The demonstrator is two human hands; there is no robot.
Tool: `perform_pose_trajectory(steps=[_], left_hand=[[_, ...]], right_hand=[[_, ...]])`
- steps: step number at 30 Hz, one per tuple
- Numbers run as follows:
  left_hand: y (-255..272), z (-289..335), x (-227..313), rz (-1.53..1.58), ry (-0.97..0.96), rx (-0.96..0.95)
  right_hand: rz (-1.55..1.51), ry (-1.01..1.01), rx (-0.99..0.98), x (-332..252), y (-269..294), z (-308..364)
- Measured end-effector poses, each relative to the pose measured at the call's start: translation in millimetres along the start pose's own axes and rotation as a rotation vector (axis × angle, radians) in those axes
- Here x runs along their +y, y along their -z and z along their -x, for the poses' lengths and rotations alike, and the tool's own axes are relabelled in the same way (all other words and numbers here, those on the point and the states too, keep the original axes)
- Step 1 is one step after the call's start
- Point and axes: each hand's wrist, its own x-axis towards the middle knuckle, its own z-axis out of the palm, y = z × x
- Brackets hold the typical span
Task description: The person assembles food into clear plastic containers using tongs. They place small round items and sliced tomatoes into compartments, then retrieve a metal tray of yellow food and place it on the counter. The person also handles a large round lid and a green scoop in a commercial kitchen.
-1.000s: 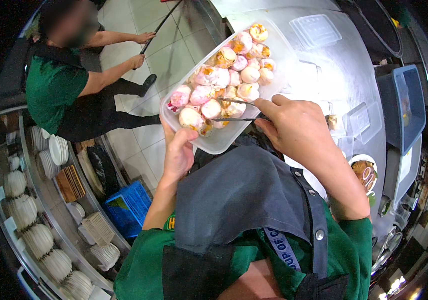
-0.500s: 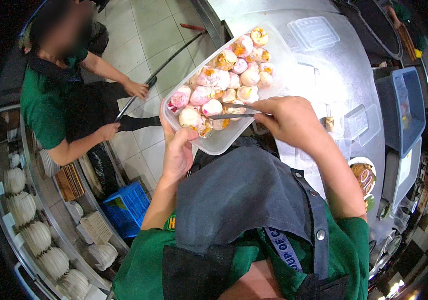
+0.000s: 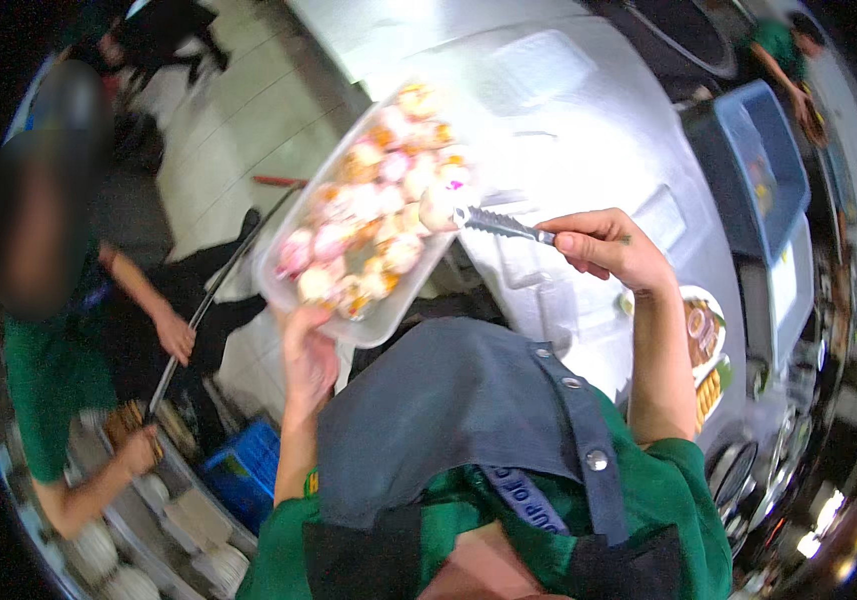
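My left hand (image 3: 309, 352) grips the near corner of a translucent plastic container (image 3: 373, 328), held tilted off the counter's left side. Inside lie many round pieces that look like peeled eggs (image 3: 334, 240), whitish and pink with orange yolk-like patches. To the right, my right hand (image 3: 617, 250) is closed round the end of metal tongs (image 3: 509, 226). Their tips are at a pale egg with a small magenta spot (image 3: 437, 208), by the container's right rim; blur and glare hide whether it is clear of the others.
A steel counter (image 3: 589, 150) carries clear lids (image 3: 539, 70) and a plate of food (image 3: 701, 325) near my right elbow. Blue-grey bins (image 3: 764, 170) stand along the right. At left a co-worker (image 3: 59, 370) holds a long pole (image 3: 204, 300) above the tiled floor; a blue crate (image 3: 246, 470) sits below.
The tongs have come from among the eggs to the container's right rim, with a pale egg at their tips. My right hand has moved rightward; the container appears lower and further left.
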Motion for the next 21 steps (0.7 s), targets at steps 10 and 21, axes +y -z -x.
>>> perform_pose_trajectory(steps=[10, 21], left_hand=[[-23, 16, 6, -0.021, -0.053, -0.03], [-23, 15, 10, -0.017, 0.009, -0.013]], right_hand=[[0.077, 0.093, 0.691, 44, 142, -31], [0.2, -0.243, 1.045, 117, 178, 136]])
